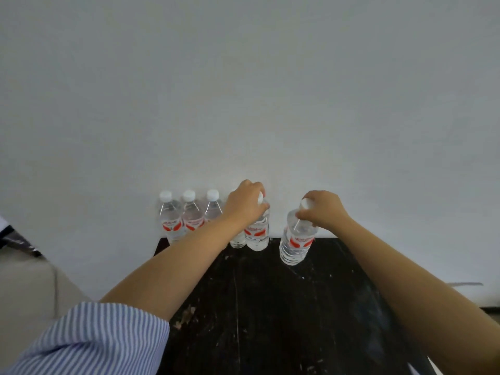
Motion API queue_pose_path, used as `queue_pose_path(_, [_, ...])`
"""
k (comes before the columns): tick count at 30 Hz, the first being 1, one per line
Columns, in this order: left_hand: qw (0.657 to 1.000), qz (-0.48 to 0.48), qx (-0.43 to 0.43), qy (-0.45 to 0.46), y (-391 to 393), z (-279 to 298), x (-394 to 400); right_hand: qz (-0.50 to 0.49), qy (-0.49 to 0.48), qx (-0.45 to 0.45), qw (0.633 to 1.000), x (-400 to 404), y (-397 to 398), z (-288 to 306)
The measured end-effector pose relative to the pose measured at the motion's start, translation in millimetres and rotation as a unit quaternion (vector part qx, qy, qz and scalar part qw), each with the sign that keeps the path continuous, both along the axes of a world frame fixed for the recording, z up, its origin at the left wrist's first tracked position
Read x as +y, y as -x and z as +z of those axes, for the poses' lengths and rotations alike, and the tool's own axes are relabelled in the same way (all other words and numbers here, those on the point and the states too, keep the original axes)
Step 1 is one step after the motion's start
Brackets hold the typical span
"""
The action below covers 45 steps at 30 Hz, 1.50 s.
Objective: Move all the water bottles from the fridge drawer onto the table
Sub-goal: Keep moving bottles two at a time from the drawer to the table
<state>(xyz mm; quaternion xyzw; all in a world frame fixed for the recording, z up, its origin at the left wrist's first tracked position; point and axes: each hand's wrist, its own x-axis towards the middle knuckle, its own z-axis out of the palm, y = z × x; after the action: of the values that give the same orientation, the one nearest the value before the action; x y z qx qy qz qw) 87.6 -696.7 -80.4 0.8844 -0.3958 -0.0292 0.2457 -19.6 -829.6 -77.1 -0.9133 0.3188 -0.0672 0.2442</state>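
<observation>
Each grip on a white-capped, red-labelled clear water bottle (296,239)

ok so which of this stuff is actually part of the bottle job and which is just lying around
Part of the job:
- bottle in the left hand
- tilted bottle in the right hand
- three bottles standing by the wall
- another bottle behind the left arm
- black table

Just lying about:
- dark object at the left edge

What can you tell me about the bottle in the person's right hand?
The rightmost bottle is clear ribbed plastic with a white cap and a red-and-white label, and looks full of water. It tilts, top leaning right, at the back of the dark table, apart from the row. The right hand grips its neck and cap.
</observation>
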Motion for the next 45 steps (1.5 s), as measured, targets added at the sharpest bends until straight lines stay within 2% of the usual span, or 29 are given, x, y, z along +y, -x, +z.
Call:
queue_pose_path(11, [0.999, 0.029, 0.014, -0.021, -76.0, -81.4, -74.4, 0.039, -0.004, 0.02, 0.999, -53.3, -96.2, -72.8])
queue_pose_path(18, [0.998, 0.059, 0.001, -0.018, -88.6, -98.4, -91.6, 0.059, -0.024, 0.009, 0.998, -67.4, -116.7, -82.9])
queue_pose_path(24, [0.997, 0.056, 0.028, -0.053, -97.8, -95.2, -98.9, 0.092, -0.031, -0.001, 0.995, -69.6, -119.8, -81.4])
queue_pose_path(28, [0.995, 0.035, 0.021, -0.09, -89.6, -81.2, -95.0, 0.07, -0.021, 0.015, 0.997, -66.1, -112.2, -77.6])
queue_pose_path(31, [0.991, 0.035, -0.026, -0.13, -74.1, -59.6, -84.6, 0.054, -0.041, 0.011, 0.998, -63.2, -95.6, -66.4])
queue_pose_path(34, [0.98, 0.032, -0.064, -0.183, -50.5, -30.5, -70.5, 0.043, -0.022, 0.003, 0.999, -60.6, -68.6, -44.4])
queue_pose_path(39, [0.971, 0.027, -0.115, -0.207, 6.3, 26.9, -49.7, 0.041, 0.07, 0.003, 0.997, -52.3, -10.1, 14.8])
queue_pose_path(45, [0.962, 0.001, -0.204, -0.183, 102.1, 85.7, -40.6, 0.006, 0.191, 0.005, 0.982, -29.2, 90.5, 72.9])
